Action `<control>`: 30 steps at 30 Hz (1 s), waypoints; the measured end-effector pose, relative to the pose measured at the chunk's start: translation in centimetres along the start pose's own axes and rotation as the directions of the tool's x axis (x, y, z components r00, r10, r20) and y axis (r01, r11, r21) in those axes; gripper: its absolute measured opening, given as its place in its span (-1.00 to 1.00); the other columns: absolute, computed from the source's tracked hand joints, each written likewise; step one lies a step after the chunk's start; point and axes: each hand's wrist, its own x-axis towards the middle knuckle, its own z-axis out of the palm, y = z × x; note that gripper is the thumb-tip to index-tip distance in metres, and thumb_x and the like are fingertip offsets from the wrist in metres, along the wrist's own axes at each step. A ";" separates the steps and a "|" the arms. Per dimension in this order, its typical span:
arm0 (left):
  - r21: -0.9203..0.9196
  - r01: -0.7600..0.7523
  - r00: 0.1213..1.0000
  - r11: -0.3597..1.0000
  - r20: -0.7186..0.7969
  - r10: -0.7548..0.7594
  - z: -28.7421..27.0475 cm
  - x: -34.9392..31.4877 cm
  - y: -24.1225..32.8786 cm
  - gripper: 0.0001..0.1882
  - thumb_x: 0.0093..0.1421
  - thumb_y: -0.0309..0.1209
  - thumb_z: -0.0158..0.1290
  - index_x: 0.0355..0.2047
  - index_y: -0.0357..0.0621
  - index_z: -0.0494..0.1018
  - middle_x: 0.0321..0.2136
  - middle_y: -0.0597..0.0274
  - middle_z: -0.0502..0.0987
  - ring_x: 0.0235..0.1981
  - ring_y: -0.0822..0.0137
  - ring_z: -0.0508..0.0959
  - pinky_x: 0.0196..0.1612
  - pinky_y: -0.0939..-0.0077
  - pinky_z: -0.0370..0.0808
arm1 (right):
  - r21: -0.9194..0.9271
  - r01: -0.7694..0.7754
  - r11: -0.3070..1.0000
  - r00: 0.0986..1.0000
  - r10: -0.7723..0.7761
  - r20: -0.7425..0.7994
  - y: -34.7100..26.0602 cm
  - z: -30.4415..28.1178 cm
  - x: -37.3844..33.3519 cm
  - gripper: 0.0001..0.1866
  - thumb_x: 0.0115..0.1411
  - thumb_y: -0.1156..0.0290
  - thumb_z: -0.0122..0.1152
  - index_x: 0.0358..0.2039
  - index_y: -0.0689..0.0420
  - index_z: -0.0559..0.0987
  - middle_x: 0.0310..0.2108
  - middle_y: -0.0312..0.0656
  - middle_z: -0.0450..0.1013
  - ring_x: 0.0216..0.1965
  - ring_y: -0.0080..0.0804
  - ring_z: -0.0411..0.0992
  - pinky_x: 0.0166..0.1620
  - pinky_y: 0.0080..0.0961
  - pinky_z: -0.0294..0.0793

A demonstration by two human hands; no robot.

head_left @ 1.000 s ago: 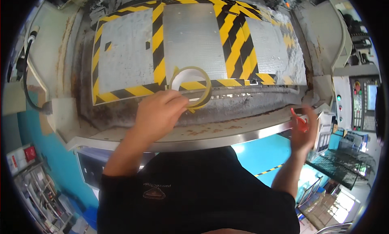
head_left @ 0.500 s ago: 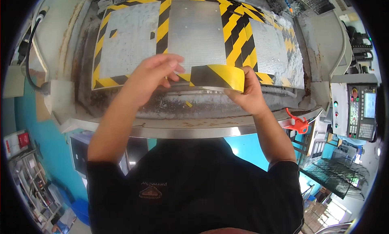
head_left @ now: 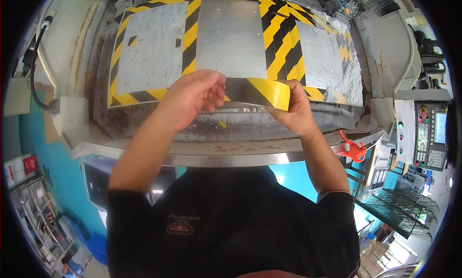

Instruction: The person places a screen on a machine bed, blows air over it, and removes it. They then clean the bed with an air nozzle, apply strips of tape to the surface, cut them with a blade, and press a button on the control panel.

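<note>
A band of black-and-yellow striped hazard tape [head_left: 255,90] stretches between my hands, over the near edge of a metal plate. My right hand [head_left: 296,109] is closed round its right end, with the thumb below and the fingers behind. At the left end, my left hand [head_left: 195,97] has its fingers curled in and its thumb and forefinger against the tape's edge; the tape's tip is hidden there. Beneath lies the grey plate [head_left: 231,37], framed and divided by strips of the same tape.
White crumbly residue [head_left: 353,76] covers the plate's right end. A small yellow scrap [head_left: 222,124] lies in the trough before me. An orange-red trigger-shaped tool [head_left: 353,150] hangs on the front ledge [head_left: 231,158]. A control panel [head_left: 428,136] stands at the right, a black cable [head_left: 34,71] at the left.
My left hand has moved right and slightly down to the tape's left end, its spread fingers now curled in. My right hand holds the tape almost where it was.
</note>
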 end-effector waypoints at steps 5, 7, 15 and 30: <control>-0.033 0.057 0.998 0.998 0.013 -0.056 -1.0 0.1 -3.9 -0.67 0.42 -0.18 -0.03 0.00 -0.16 0.43 -0.23 0.21 0.58 -0.24 0.28 0.63 -0.22 0.45 0.56 | -0.289 0.220 0.932 0.972 -0.234 -0.017 -0.7 0.5 0.1 -0.47 -0.03 0.70 0.43 -0.10 0.10 0.35 0.06 -0.12 0.47 0.17 -0.23 0.44 0.10 -0.39 0.49; -0.185 0.186 0.971 0.965 0.184 -0.152 -0.2 -1.0 -5.3 -0.63 0.41 -0.17 -0.02 0.07 -0.14 0.38 -0.12 0.18 0.58 -0.15 0.25 0.62 -0.12 0.38 0.58 | -0.718 0.448 0.533 0.865 -0.462 0.196 -2.5 0.7 0.4 -0.41 -0.15 0.67 0.48 -0.16 0.08 0.34 0.07 -0.02 0.47 0.24 0.05 0.38 0.15 -0.18 0.48; -0.284 -0.165 0.964 0.944 0.154 0.215 5.0 -4.9 -6.4 -0.35 0.32 -0.20 0.12 0.32 -0.06 0.13 0.14 0.14 0.44 0.16 0.23 0.45 0.20 0.19 0.39 | -0.601 0.561 0.569 0.749 -0.658 0.076 -0.8 3.8 -1.4 -0.38 -0.18 0.55 0.61 -0.24 0.07 0.29 0.08 0.12 0.43 0.22 0.25 0.36 0.19 0.03 0.44; -0.131 -0.312 0.919 0.941 0.209 0.334 4.8 -10.1 -5.3 -0.74 0.23 -0.61 0.16 -0.07 -0.28 0.47 -0.09 0.20 0.52 -0.04 0.42 0.51 0.05 0.47 0.42 | -0.546 0.566 0.618 0.813 -0.529 0.244 -1.7 6.0 -3.4 -0.65 -0.10 0.58 0.47 -0.34 0.16 0.45 0.15 0.24 0.36 0.24 0.37 0.31 0.23 0.05 0.43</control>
